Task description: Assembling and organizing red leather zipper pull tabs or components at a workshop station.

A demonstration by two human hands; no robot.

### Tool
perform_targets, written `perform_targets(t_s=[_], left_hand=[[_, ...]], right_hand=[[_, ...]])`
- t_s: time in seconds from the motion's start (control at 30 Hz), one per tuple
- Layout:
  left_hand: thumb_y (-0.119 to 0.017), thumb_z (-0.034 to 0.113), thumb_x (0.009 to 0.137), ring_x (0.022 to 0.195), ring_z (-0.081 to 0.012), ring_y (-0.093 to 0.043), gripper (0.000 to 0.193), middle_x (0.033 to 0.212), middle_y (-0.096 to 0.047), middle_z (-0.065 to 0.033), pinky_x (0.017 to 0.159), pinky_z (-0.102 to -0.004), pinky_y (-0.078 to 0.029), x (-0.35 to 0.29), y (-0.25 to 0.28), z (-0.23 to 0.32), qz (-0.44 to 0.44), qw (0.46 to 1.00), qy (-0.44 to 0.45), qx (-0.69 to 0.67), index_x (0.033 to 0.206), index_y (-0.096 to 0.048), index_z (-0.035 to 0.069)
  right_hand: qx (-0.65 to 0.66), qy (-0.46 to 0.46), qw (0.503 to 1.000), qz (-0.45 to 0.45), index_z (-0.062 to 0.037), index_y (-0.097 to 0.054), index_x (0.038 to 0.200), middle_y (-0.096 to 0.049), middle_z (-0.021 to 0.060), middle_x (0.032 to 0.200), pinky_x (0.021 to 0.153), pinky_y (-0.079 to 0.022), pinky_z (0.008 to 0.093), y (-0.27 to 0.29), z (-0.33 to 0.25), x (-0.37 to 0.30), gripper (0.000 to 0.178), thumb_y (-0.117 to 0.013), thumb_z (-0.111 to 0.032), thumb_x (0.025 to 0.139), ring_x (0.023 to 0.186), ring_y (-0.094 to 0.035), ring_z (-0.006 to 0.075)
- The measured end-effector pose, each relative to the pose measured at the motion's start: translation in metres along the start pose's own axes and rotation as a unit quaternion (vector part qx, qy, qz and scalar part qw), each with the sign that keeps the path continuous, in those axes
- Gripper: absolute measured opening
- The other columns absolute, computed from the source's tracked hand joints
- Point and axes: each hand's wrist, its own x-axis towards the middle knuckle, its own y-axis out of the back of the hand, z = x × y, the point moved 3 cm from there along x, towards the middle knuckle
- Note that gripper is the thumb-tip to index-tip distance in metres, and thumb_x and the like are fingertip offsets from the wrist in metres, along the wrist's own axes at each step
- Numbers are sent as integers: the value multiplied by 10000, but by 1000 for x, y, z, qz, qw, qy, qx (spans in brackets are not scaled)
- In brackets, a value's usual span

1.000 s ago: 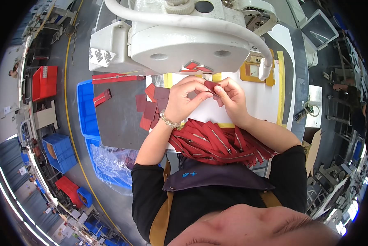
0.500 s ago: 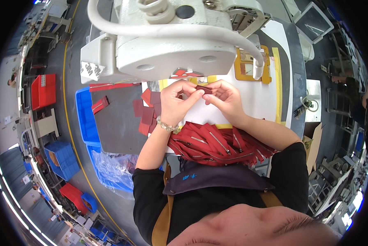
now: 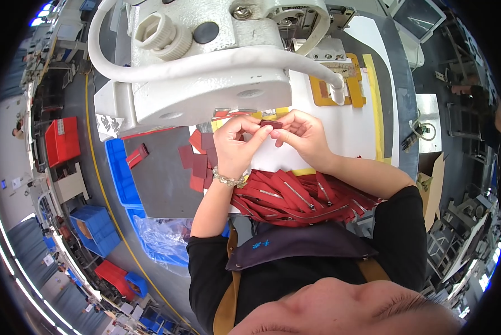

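While my left hand [image 3: 232, 144] and right hand [image 3: 306, 138] pinch a small dark-red fabric-like strip [image 3: 271, 124] at upper centre, I'm probably folding it; next likely calls for even pressure.

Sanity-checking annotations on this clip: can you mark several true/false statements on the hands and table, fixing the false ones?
1. The left hand and right hand both have fingers on one small dark red piece. True.
2. The bracelet is on the right wrist. False: the bracelet is on the left wrist.
3. Red zipper strips are heaped between the hands and the person's body. True.
4. The yellow frame plate lies to the left of both hands. False: the yellow frame plate lies to the right, farther from the person.
5. Flat reddish patches lie to the left of the left hand. True.
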Motion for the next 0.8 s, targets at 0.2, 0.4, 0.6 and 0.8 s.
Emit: perform_targets(t_s=[0.2,0.4,0.6,0.8], left_hand=[[-769,-16,739,711,-81,-581,144,785,-651,-48,632,-227,-463,0,-2,5,-4,1000,-23,4,732,-626,-3],[-714,118,838,620,-100,-554,181,701,-605,-41,567,-259,-435,1,4,3,-57,989,0,133,821,-575,2],[-582,265,931,572,-279,-496,276,659,-515,-144,548,-332,-410,4,3,10,-171,962,-44,209,858,-537,2],[-598,235,916,570,-280,-488,266,632,-486,-149,539,-345,-399,5,1,8,-153,964,-38,212,801,-538,3]], right_hand=[[-2,1,1000,-13,18,-576,909,-653,90,866,670,-511,246,1,0,-1,107,-664,-27,870,728,-616,114],[-31,3,999,-28,27,-578,927,-639,81,871,691,-503,250,2,-3,0,85,-628,-35,897,746,-602,110],[-38,-4,999,-33,29,-570,940,-634,75,886,704,-500,246,0,-4,0,88,-613,-41,910,761,-601,108],[-42,-5,999,-31,31,-571,957,-640,81,902,711,-505,249,1,-4,0,85,-602,-39,918,768,-608,113]])
